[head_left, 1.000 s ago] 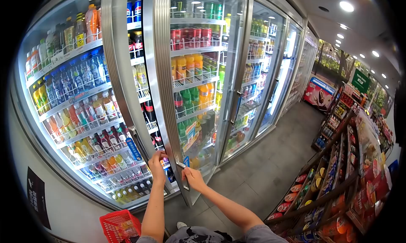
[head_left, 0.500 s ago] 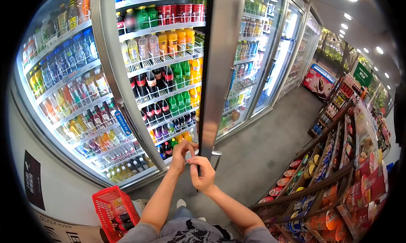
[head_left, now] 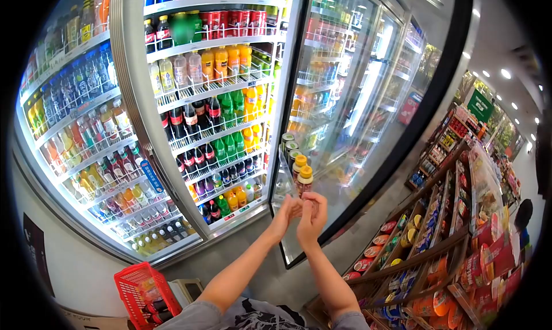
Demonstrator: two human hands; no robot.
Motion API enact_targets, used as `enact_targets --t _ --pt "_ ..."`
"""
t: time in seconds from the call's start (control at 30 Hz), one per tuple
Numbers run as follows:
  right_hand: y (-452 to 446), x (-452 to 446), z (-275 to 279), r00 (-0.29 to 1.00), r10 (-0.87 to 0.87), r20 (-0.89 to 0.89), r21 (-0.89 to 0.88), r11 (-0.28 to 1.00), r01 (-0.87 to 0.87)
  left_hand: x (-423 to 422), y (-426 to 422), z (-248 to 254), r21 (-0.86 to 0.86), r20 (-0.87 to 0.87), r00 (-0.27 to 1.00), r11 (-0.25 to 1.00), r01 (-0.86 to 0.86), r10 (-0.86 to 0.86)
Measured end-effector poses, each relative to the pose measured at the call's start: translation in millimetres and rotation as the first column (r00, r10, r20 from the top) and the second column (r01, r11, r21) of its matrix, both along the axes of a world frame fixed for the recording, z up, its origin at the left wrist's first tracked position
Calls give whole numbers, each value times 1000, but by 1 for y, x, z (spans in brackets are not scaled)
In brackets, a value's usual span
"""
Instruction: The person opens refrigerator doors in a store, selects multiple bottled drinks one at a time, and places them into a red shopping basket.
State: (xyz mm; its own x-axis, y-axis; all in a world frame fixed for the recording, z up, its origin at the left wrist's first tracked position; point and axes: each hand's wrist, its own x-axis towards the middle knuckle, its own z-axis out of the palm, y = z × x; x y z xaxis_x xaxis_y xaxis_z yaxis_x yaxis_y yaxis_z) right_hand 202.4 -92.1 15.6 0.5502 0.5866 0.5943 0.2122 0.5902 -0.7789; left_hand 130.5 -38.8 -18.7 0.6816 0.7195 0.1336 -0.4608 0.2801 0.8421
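My left hand and my right hand are close together, low in front of the open fridge door. Both are cupped with fingers partly bent, and no held item shows between them. Just beyond the fingertips stands a yellow-capped bottle, with a second yellow-capped bottle behind it. Several cans continue that row along the inner side of the door. Whether my fingers touch the nearest bottle, I cannot tell.
Drinks fill the lit fridge shelves to the left of the door. A red basket holding dark-capped bottles and a packet stands at lower left. Snack racks line the right side. A person's dark head shows at far right.
The fridge door has swung wide to the right, so its glass and the row of drinks behind it show. My hands have left its edge and moved right.
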Motion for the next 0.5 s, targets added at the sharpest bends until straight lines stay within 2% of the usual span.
enact_targets --t 0.07,0.1,0.17,0.2,0.23,0.3,0.37,0.43,0.5 --pt "21 8 -14 986 -118 116 -40 991 124 -15 19 -6 53 38 997 996 -69 67" --pt "30 6 -18 987 -111 112 -42 992 117 -23 24 -4 53 35 997 996 -76 75" --pt "47 -2 -26 993 -91 79 -127 987 100 -39 38 -1 59 -5 975 974 -219 220" --pt "57 -8 -31 1000 2 -14 -161 987 -5 -47 48 -4 65 -2 974 972 -225 225" --pt "70 -14 -34 1000 7 -18 -157 988 -9 -51 58 -6 70 -5 973 971 -228 229" --pt "98 -25 -41 988 135 -75 -204 968 -148 -60 79 -7 62 -23 954 953 -297 299" --pt "132 -31 -53 988 147 -47 -231 961 -154 -72 104 -14 93 -30 954 951 -295 299" --pt "170 -43 -57 960 253 -116 -295 915 -276 -84 129 -13 98 -70 928 928 -359 366" --pt "205 -59 -57 932 351 -87 -304 882 -360 -105 159 -18 128 -77 925 924 -360 371"
